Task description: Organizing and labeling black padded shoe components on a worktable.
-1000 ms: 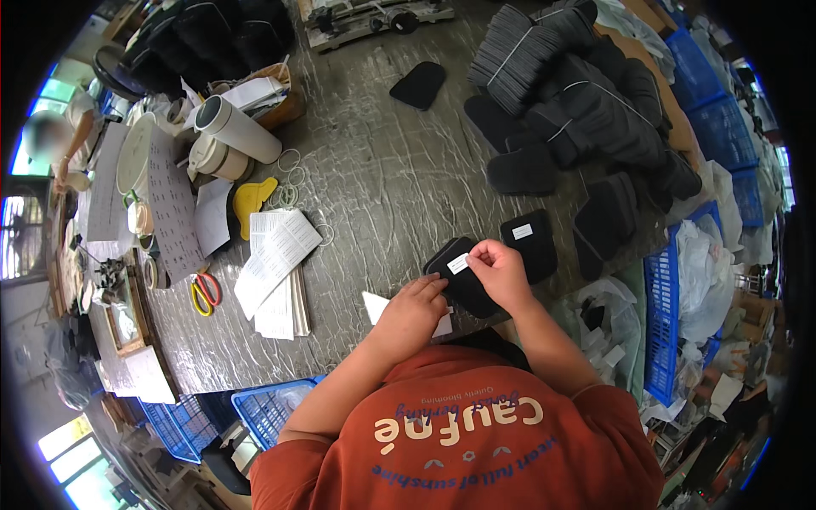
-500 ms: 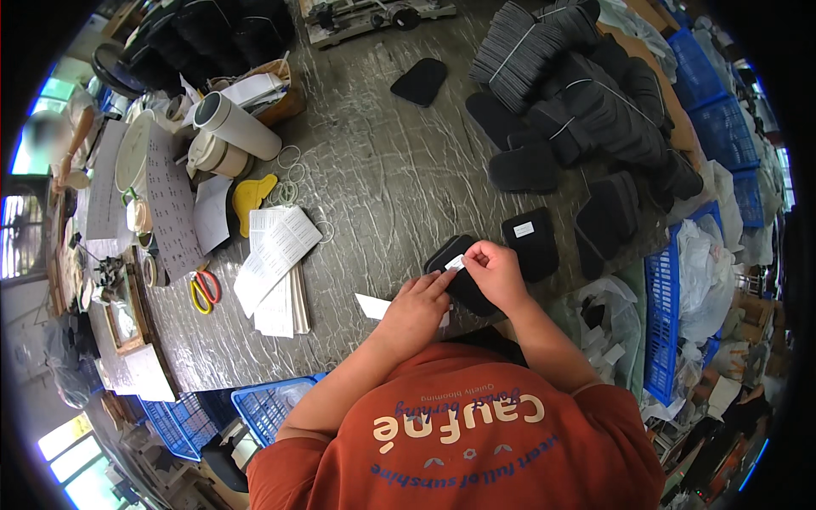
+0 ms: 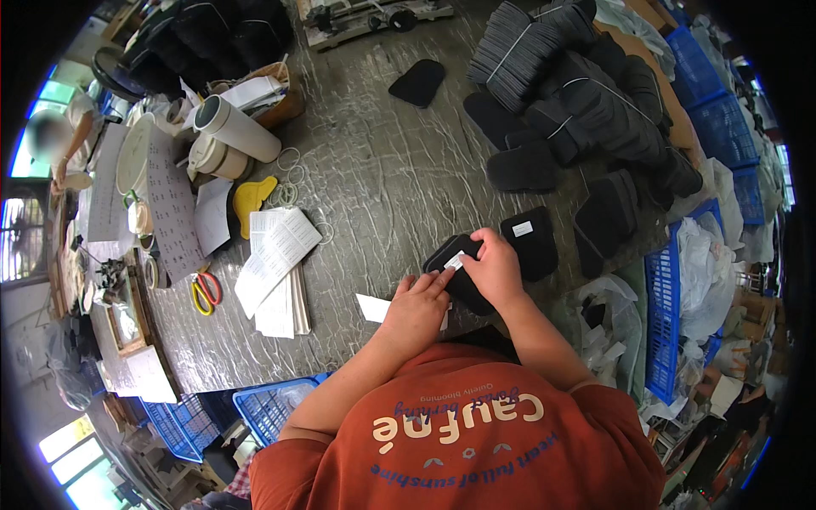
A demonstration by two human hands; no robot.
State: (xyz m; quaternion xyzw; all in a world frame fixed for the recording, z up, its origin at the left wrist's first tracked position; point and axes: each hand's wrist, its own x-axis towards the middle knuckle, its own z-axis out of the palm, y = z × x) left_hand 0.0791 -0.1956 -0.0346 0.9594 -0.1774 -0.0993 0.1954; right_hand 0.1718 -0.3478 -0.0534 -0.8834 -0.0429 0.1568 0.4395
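A: Head view: step?
B: Labelling, I'd judge. Black insole [image 3: 459,276] lies on the grey table [image 3: 374,178], long axis running up-left to down-right. Right hand [image 3: 495,270] pinches the small white label [image 3: 455,263] onto it; left hand [image 3: 416,310] presses beside, fingers flat.
A: Next?
B: Probably smoothing the label flat.

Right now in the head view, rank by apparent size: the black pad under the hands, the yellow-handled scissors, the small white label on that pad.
Largest to smallest:
1. Black pad, though the hands partly cover it.
2. Scissors.
3. White label.
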